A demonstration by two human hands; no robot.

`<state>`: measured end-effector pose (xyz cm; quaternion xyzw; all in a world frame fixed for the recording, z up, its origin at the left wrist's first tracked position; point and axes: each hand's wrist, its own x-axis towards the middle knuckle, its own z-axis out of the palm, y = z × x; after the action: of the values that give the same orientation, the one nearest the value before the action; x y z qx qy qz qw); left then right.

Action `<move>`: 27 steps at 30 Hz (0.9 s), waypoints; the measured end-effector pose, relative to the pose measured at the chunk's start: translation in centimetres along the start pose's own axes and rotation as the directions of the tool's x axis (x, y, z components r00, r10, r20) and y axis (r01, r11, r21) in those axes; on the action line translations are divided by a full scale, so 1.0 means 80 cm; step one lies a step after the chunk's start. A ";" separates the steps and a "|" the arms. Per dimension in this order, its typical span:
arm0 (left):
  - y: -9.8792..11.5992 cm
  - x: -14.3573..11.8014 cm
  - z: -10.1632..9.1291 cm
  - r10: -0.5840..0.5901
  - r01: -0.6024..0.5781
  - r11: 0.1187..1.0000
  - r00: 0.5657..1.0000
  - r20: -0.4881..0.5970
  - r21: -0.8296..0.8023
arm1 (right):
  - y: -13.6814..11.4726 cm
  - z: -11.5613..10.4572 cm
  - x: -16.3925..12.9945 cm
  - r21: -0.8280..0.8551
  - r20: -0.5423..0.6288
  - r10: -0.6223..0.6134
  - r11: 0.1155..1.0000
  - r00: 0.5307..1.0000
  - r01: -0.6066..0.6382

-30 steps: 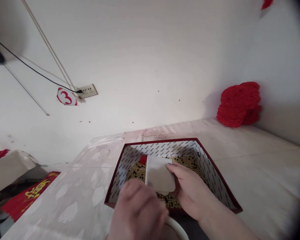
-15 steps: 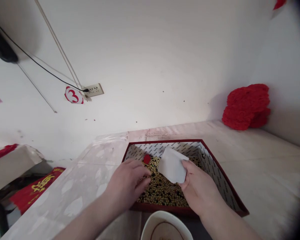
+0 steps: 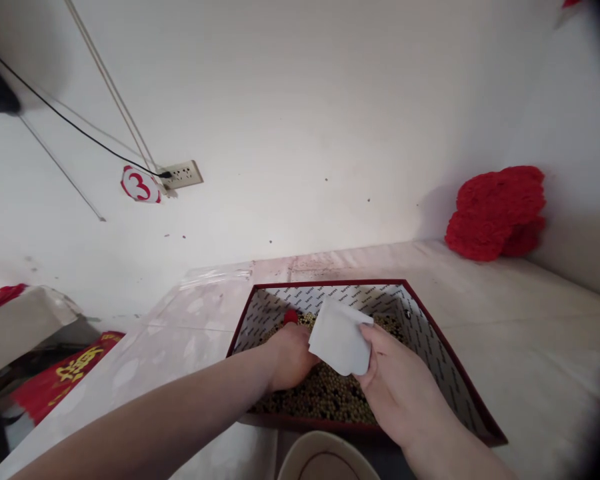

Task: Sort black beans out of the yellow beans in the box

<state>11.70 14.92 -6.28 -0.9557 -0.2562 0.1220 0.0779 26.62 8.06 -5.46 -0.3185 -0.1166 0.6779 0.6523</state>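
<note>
My right hand (image 3: pixel 393 377) grips a flat white packet with rounded corners (image 3: pixel 341 337), thumb at its upper edge. It is held tilted above a red-rimmed box (image 3: pixel 330 283) with a printed inner lining. Small round gold and dark beads (image 3: pixel 325 393) fill the bottom of that box. My left hand (image 3: pixel 293 357) reaches down among the beads, just left of the packet; its fingertips are hidden, so I cannot make out whether they hold anything. Behind the left hand lies a small red object (image 3: pixel 291 316) inside the box.
In front of the box, at the near edge, stands a white bowl (image 3: pixel 325 460), partly cut off. A red textured bundle (image 3: pixel 497 213) rests at the right rear of the covered table (image 3: pixel 200 340). On the wall is a power socket (image 3: pixel 183 175) with a black cord plugged in.
My left hand has moved right and down into the beads, its wrist now lower over the box. The white packet stays in my right hand, nearly in place. The view has shifted slightly.
</note>
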 end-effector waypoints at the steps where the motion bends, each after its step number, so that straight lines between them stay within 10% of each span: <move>1: 0.001 0.001 0.002 -0.007 0.006 1.000 1.000 0.002 0.011 | 0.001 -0.001 0.001 -0.008 0.006 -0.005 1.000 1.000 0.005; 11: 0.006 -0.004 -0.031 -0.205 0.206 0.978 0.978 -0.029 0.043 | -0.002 0.002 -0.005 0.014 0.016 0.020 1.000 1.000 -0.020; 17: 0.015 -0.051 -0.096 -0.518 0.520 0.850 0.793 -0.322 -0.087 | -0.004 0.006 -0.007 0.025 0.034 0.022 0.999 0.999 -0.023; 19: 0.038 -0.060 -0.102 -0.553 0.451 0.833 0.705 -0.444 -0.322 | -0.005 0.009 -0.011 0.006 0.058 0.030 1.000 0.998 -0.030; 22: 0.072 -0.054 -0.091 -0.468 0.280 0.875 0.701 -0.538 -0.395 | -0.004 0.013 -0.019 -0.046 0.156 0.056 0.998 0.986 -0.050; 27: 0.083 -0.036 -0.068 -0.504 0.359 0.863 0.665 -0.551 -0.356 | -0.002 0.015 -0.024 -0.079 0.244 0.074 0.995 0.967 -0.056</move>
<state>13.87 7.33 -1.90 -0.8539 -0.4472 -0.2539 0.0806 25.90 6.59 -3.92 -0.2586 -0.2105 0.7287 0.5982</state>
